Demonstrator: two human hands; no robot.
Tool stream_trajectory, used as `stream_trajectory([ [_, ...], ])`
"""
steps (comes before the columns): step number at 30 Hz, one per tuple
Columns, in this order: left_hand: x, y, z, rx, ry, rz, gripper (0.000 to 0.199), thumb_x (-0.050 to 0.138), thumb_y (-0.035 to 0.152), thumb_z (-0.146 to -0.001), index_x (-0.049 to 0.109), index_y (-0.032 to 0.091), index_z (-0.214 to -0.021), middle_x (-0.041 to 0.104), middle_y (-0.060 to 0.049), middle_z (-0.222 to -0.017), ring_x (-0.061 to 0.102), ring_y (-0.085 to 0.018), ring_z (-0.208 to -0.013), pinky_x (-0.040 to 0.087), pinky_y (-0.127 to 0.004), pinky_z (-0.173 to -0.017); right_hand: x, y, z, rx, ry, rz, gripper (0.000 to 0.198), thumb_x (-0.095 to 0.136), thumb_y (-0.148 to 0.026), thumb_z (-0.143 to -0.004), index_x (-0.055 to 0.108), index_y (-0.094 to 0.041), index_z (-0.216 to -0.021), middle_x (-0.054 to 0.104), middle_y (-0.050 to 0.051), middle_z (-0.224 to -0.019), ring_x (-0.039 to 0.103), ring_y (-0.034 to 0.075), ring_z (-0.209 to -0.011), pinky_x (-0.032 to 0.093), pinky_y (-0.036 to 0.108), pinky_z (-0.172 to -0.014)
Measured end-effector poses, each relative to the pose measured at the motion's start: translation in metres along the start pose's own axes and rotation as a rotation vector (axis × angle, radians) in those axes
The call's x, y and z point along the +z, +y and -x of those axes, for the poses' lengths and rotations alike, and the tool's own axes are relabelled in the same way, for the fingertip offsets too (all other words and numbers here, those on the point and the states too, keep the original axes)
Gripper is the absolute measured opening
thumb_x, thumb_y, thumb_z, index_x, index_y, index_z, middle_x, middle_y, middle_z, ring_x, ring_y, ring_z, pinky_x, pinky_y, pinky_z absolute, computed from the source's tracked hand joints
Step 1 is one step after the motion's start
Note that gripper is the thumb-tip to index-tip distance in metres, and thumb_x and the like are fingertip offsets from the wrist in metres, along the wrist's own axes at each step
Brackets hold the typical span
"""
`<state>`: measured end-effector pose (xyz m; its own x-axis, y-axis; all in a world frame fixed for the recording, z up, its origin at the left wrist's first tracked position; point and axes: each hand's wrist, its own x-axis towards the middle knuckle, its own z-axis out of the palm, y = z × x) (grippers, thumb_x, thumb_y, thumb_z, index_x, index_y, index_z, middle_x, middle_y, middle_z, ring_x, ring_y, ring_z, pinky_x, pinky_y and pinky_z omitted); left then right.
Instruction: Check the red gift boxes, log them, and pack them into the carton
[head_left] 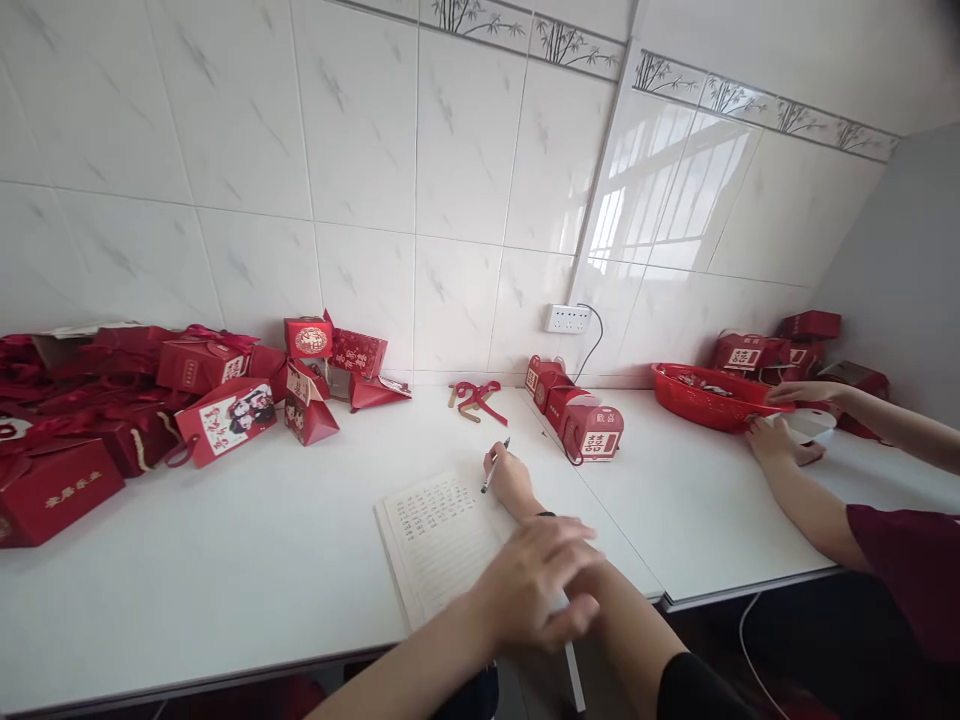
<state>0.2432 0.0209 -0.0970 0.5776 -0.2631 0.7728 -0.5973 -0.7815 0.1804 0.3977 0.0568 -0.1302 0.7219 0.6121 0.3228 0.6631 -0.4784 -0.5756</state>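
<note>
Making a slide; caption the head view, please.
Right hand holding a pen by an open notebook, red double-happiness boxes beyond.

At your ten o'clock, red boxes [199, 368] crowded the desk [247, 560]; a ribbon [491, 410] lay at twelve, a red basin [701, 408] at two.
</note>
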Motion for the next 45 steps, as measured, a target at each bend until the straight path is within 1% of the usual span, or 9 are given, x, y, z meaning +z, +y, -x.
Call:
stream_trajectory([
  [7, 0.036, 0.036, -0.006, 0.035, 0.049, 0.103, 0.056, 0.016, 0.051, -0.092, 0.061, 0.017, -0.092, 0.069, -0.003, -0.089, 0.060, -0.015, -0.094, 0.038, -0.031, -0.092, 0.003, -0.005, -0.003, -0.005, -0.056, 0.221, 0.010, 0.042, -0.015, -0.094, 0.051, -0.016, -0.091, 0.060, 0.004, -0.075, 0.055, 0.016, -0.064, 0.023, 0.025, -0.052],
  [12, 0.064, 0.042, -0.007, 0.068, -0.144, -0.078, 0.042, 0.038, 0.059, -0.086, 0.064, 0.026, -0.092, 0.072, 0.003, -0.086, 0.063, -0.016, -0.083, 0.038, -0.032, -0.082, 0.003, -0.005, -0.007, -0.004, -0.091, 0.276, 0.013, 0.039, -0.017, -0.095, 0.052, -0.016, -0.094, 0.062, 0.005, -0.075, 0.058, 0.017, -0.066, 0.025, 0.025, -0.052],
  [15, 0.072, 0.047, -0.006, 0.061, -0.230, -0.136, 0.033, 0.035, 0.043, -0.093, 0.062, 0.025, -0.096, 0.072, 0.005, -0.091, 0.064, -0.012, -0.082, 0.040, -0.028, -0.079, 0.002, -0.007, -0.008, -0.010, -0.102, 0.295, 0.014, 0.038, -0.017, -0.095, 0.052, -0.015, -0.094, 0.062, 0.005, -0.075, 0.058, 0.017, -0.067, 0.026, 0.025, -0.052],
  [18, 0.065, 0.050, -0.007, 0.072, -0.266, -0.144, 0.035, 0.025, 0.033, -0.096, 0.059, 0.022, -0.102, 0.070, 0.003, -0.101, 0.063, -0.011, -0.090, 0.040, -0.026, -0.086, 0.001, -0.008, -0.008, -0.016, -0.105, 0.311, 0.013, 0.038, -0.016, -0.095, 0.052, -0.015, -0.094, 0.062, 0.005, -0.074, 0.059, 0.017, -0.066, 0.026, 0.025, -0.051],
  [23, 0.030, 0.034, -0.017, 0.047, -0.330, 0.056, 0.044, 0.028, 0.043, -0.093, 0.062, 0.016, -0.097, 0.071, -0.004, -0.096, 0.063, -0.015, -0.095, 0.040, -0.025, -0.096, 0.000, -0.008, -0.008, -0.015, -0.090, 0.328, 0.012, 0.039, -0.017, -0.095, 0.051, -0.016, -0.095, 0.063, 0.007, -0.078, 0.060, 0.018, -0.069, 0.027, 0.026, -0.052],
  [27, 0.012, 0.006, -0.019, -0.179, -0.299, 0.176, 0.044, 0.023, 0.027, -0.090, 0.065, 0.013, -0.093, 0.069, -0.009, -0.100, 0.060, -0.017, -0.100, 0.042, -0.029, -0.098, 0.001, -0.006, -0.008, -0.002, -0.084, 0.343, 0.012, 0.039, -0.018, -0.095, 0.051, -0.016, -0.098, 0.063, 0.008, -0.080, 0.060, 0.020, -0.072, 0.028, 0.026, -0.055],
  [33, 0.012, -0.023, -0.019, -0.466, -0.296, 0.160, 0.038, 0.029, 0.022, -0.087, 0.066, 0.018, -0.093, 0.068, -0.006, -0.103, 0.059, -0.021, -0.104, 0.040, -0.037, -0.100, 0.003, -0.003, -0.010, -0.010, -0.081, 0.348, 0.011, 0.040, -0.016, -0.094, 0.050, -0.016, -0.097, 0.063, 0.007, -0.079, 0.059, 0.019, -0.070, 0.029, 0.026, -0.055],
  [36, 0.013, -0.015, -0.023, -0.480, -0.326, 0.181, 0.036, 0.032, 0.023, -0.088, 0.066, 0.018, -0.098, 0.067, -0.005, -0.105, 0.056, -0.021, -0.107, 0.037, -0.040, -0.103, 0.002, -0.003, -0.010, -0.015, -0.081, 0.349, 0.010, 0.040, -0.016, -0.093, 0.050, -0.016, -0.096, 0.062, 0.006, -0.077, 0.059, 0.019, -0.069, 0.029, 0.026, -0.054],
  [45, -0.001, 0.050, -0.024, -0.397, -0.380, 0.260, 0.037, 0.040, 0.032, -0.088, 0.059, 0.020, -0.117, 0.057, -0.005, -0.128, 0.040, -0.022, -0.127, 0.024, -0.044, -0.111, 0.000, -0.004, -0.009, 0.002, -0.094, 0.364, 0.011, 0.040, -0.018, -0.094, 0.050, -0.015, -0.099, 0.062, 0.007, -0.079, 0.060, 0.019, -0.072, 0.032, 0.025, -0.056],
])
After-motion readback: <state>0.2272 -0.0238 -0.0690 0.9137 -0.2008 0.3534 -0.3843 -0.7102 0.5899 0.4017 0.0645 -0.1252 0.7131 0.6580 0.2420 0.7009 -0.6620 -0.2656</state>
